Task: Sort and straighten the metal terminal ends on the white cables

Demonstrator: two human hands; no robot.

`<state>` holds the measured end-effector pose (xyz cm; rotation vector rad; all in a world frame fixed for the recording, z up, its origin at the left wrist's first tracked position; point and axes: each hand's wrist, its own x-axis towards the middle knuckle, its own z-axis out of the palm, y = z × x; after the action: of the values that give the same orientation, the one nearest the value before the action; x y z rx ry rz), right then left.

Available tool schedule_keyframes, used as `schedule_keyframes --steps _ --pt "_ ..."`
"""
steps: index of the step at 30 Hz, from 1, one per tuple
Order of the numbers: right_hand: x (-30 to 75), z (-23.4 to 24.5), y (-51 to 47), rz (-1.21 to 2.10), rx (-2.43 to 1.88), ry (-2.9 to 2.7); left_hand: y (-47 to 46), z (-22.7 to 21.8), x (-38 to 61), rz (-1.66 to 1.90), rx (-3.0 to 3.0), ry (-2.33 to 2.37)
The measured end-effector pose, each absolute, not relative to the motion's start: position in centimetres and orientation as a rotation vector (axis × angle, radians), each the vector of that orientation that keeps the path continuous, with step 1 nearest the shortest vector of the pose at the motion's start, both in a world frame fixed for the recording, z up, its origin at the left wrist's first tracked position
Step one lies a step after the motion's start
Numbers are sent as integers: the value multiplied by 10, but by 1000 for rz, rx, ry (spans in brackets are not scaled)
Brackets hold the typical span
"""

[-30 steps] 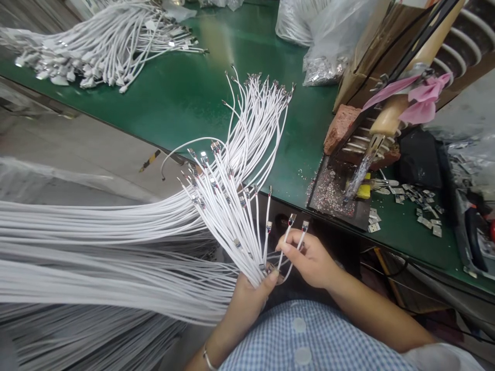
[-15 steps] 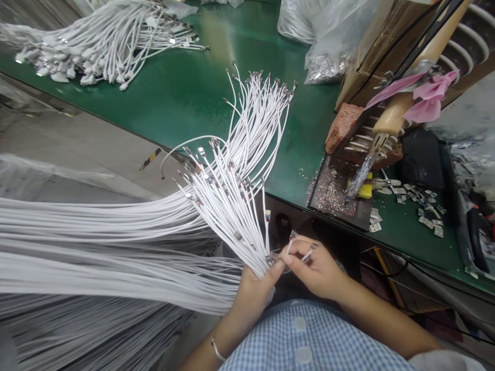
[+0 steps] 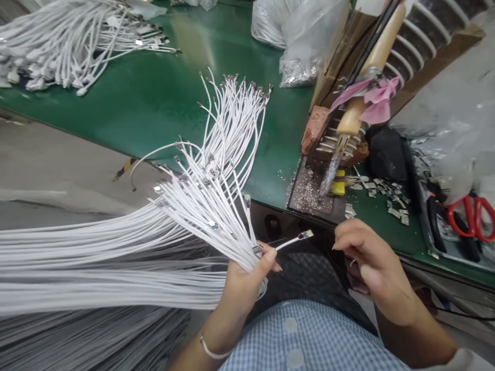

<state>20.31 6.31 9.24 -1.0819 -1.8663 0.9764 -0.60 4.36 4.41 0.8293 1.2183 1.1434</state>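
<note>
My left hand (image 3: 242, 288) is closed around a thick bundle of white cables (image 3: 216, 216); small metal USB plugs with bits of red and dark wire show at many of their ends. One cable (image 3: 288, 242) sticks out to the right past my thumb, its metal plug (image 3: 305, 234) in the open gap between my hands. My right hand (image 3: 381, 273) is raised near the bench edge, apart from the bundle, with its fingers curled. A small white bit shows below those fingers; what it belongs to is hidden.
On the green bench (image 3: 154, 98) lie another fan of white cables (image 3: 235, 118) and a larger cable pile (image 3: 69, 41). To the right, a soldering iron (image 3: 350, 121) rests over a solder-spattered tray (image 3: 309, 190). Beyond it are loose metal plugs (image 3: 394, 198) and red-handled scissors (image 3: 469, 216).
My right hand has moved away from the bundle to the right. One plugged cable end now points right from my left hand. The view has shifted, moving the bench things leftward.
</note>
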Motion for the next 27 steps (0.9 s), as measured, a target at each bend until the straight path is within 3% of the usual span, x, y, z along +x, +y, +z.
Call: schedule_keyframes --steps 7,27 --pt "196 90 72 561 -1230 -1829 61 58 8 1202 823 1261" --pt "177 82 98 371 -1113 -1729 76 69 20 1314 793 1226"
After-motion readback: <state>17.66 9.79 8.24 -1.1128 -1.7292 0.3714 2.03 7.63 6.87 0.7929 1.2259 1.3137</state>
